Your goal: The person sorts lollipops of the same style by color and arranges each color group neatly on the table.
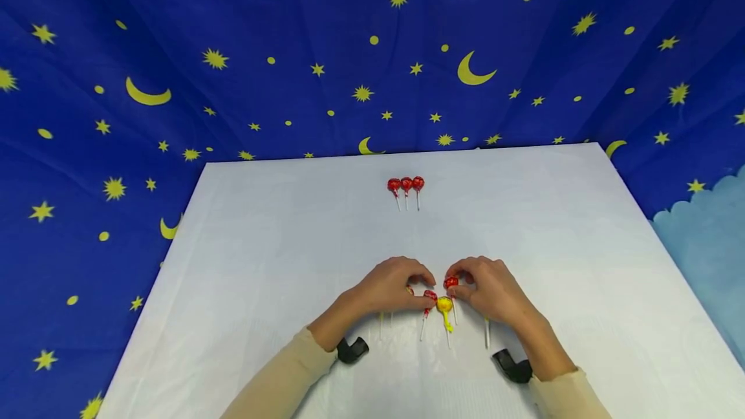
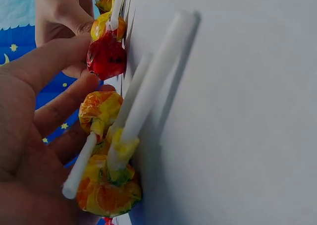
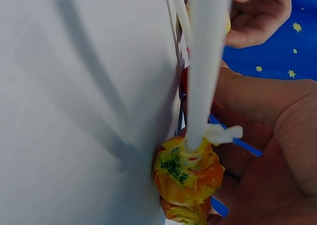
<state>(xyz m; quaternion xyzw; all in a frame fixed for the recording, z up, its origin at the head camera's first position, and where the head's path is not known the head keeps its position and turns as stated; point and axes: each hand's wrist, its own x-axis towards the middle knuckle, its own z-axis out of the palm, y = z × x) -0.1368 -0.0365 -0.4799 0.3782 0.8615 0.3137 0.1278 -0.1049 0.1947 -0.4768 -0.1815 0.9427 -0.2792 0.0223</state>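
In the head view, my left hand [image 1: 392, 284] curls its thumb and index finger round a red lollipop [image 1: 429, 296]. Thumb and fingertip also meet that red wrapper [image 2: 106, 56] in the left wrist view. My right hand [image 1: 491, 290] pinches another red lollipop [image 1: 451, 282] by its head, mostly hidden in the right wrist view. Between the hands lies a yellow lollipop [image 1: 445, 304], its stick towards me. Yellow-orange lollipops [image 2: 109, 188] sit beneath the left palm, and more [image 3: 188, 173] beside the right palm; the hands largely cover them from above.
Three red lollipops [image 1: 406, 184] lie side by side near the back of the white table [image 1: 279, 225]. A blue cloth [image 1: 291, 96] with yellow moons and stars hangs behind. Black wrist-worn pieces [image 1: 512, 367] extend inward beside both wrists.
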